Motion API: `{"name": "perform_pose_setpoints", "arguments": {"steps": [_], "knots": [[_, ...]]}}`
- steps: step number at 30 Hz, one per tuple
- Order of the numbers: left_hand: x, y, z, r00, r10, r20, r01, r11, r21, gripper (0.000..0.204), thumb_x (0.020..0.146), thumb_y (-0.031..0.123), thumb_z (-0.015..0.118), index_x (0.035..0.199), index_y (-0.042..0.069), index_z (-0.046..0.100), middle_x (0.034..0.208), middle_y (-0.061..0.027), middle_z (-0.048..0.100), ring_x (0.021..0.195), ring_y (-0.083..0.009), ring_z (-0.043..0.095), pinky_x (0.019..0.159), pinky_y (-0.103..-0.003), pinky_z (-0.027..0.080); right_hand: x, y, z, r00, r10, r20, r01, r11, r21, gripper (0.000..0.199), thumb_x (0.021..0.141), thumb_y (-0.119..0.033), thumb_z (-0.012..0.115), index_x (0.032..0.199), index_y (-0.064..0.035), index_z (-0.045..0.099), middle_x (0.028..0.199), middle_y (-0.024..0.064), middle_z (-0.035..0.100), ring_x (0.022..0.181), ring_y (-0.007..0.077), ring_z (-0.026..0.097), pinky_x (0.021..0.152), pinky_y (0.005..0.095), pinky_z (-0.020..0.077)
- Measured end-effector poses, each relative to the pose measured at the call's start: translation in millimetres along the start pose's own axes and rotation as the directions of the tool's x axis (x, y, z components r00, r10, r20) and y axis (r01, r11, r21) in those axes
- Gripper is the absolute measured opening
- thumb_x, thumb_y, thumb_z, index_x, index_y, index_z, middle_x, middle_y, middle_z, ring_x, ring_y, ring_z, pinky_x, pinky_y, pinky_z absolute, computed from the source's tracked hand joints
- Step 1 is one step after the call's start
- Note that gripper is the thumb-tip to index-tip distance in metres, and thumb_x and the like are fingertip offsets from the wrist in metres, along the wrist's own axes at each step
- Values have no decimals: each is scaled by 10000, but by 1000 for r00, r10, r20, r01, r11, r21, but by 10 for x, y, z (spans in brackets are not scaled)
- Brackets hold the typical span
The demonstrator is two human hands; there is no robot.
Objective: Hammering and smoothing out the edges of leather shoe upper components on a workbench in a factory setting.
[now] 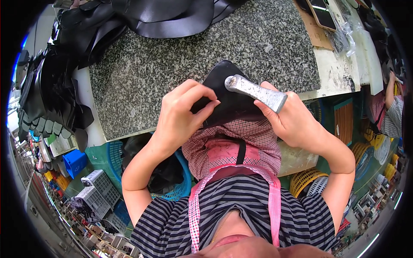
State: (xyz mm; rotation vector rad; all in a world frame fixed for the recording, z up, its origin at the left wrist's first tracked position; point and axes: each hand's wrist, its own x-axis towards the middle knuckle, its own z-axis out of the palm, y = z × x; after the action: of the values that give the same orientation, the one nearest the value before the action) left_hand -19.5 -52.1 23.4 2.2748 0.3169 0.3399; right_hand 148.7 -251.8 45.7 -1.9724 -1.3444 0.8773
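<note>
A piece of black leather (234, 101) lies at the front edge of the speckled stone slab (163, 73) and hangs over it toward my lap. My right hand (290, 114) is closed on a worn silver metal hammer (256, 92). The hammer's round end rests over or just above the upper part of the leather; I cannot tell if it touches. My left hand (183, 105) is at the leather's left side, thumb and forefinger pinched together over it. Whatever sits between those fingertips is too small or hidden to make out.
Stacked black leather pieces (172, 17) cover the slab's far side, and more hang at the left (53, 90). A phone (322, 15) lies at the far right by clear plastic. Below the table stand a blue basket (183, 185) holding black material and a yellow basket (303, 180).
</note>
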Motion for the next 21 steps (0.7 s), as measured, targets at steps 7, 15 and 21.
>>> {"name": "perform_pose_setpoints", "arguments": {"steps": [7, 15, 21], "knots": [[-23, -35, -33, 995, -94, 22, 93, 996, 7, 135, 783, 79, 828, 890, 66, 747, 826, -72, 691, 752, -260, 702, 653, -365, 532, 30, -92, -187, 975, -176, -138, 166, 983, -77, 159, 1005, -96, 518, 1122, 11, 503, 729, 238, 630, 746, 470, 665, 637, 525, 505], [30, -28, -68, 981, -174, 91, 170, 984, 45, 176, 792, 146, 836, 916, 62, 744, 848, -90, 701, 748, -277, 700, 645, -365, 531, 68, -104, -100, 991, -72, -110, 69, 997, -34, 178, 1020, -151, 556, 1055, 4, 476, 723, 250, 629, 739, 482, 656, 612, 533, 494], [-147, -35, 208, 991, 17, -132, 3, 989, 147, 162, 803, 71, 823, 926, 64, 717, 830, -96, 641, 750, -290, 662, 649, -385, 514, -8, -60, -61, 999, 37, 10, -37, 999, -31, 140, 991, -95, 533, 1069, 5, 474, 745, 265, 630, 745, 497, 652, 636, 561, 495]]}}
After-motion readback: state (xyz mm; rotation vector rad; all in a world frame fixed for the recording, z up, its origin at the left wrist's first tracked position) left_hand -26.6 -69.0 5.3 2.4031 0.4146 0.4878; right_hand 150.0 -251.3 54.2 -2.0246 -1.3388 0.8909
